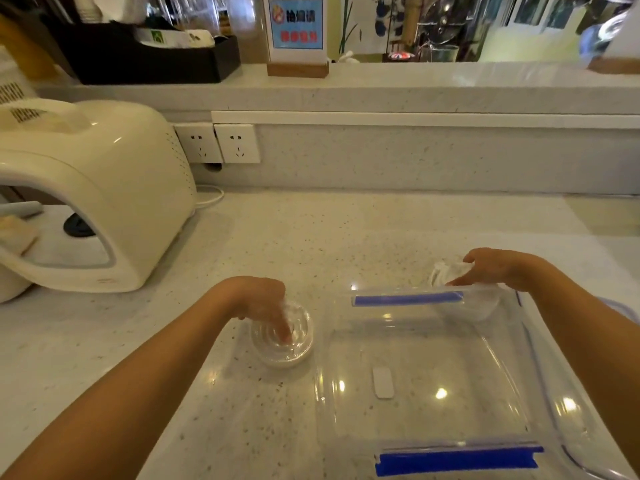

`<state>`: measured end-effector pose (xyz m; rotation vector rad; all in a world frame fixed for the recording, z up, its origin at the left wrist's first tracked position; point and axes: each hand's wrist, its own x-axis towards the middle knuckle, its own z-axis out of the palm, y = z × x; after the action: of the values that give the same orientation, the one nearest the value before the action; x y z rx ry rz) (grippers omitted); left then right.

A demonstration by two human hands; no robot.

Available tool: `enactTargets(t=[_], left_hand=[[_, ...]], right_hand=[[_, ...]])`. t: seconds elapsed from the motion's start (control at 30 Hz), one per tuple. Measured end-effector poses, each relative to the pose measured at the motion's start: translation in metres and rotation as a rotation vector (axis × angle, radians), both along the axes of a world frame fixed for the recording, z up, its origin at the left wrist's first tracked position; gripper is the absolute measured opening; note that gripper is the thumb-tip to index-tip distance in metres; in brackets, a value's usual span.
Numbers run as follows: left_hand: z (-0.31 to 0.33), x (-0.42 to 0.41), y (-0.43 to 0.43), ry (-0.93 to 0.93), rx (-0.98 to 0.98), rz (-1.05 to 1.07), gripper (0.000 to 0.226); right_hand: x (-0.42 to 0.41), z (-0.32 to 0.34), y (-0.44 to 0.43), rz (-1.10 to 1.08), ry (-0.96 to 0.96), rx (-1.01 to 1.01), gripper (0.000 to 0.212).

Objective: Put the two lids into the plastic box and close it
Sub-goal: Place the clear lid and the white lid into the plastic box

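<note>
A clear plastic box [512, 341] with blue tape strips on its near and far rims stands open on the speckled counter, holding only a small white tag. Left of it lies a round clear lid [298, 351]; my left hand [266, 303] reaches down with its fingers pressed into the lid's centre, closing on it. Behind the box's far right corner my right hand [495, 266] grips a second clear lid [446, 270], lifted and tilted just above the rim. The box's own cover [620, 311] shows partly at the right edge, under my right arm.
A cream-coloured machine [104, 202] stands on the counter at the left. Two wall sockets [218, 143] sit on the back wall. On the raised ledge behind are a black organiser [145, 53] and a sign on a wooden base [298, 36].
</note>
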<state>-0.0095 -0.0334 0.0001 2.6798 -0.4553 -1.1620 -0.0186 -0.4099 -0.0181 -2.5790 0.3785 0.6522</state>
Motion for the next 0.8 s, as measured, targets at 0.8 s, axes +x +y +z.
enactTargets(t=[0.8], left_hand=[[0.063, -0.044, 0.019, -0.289, -0.972, 0.696, 0.072]], right_hand=[[-0.057, 0.067, 0.009, -0.223, -0.802, 0.430, 0.054]])
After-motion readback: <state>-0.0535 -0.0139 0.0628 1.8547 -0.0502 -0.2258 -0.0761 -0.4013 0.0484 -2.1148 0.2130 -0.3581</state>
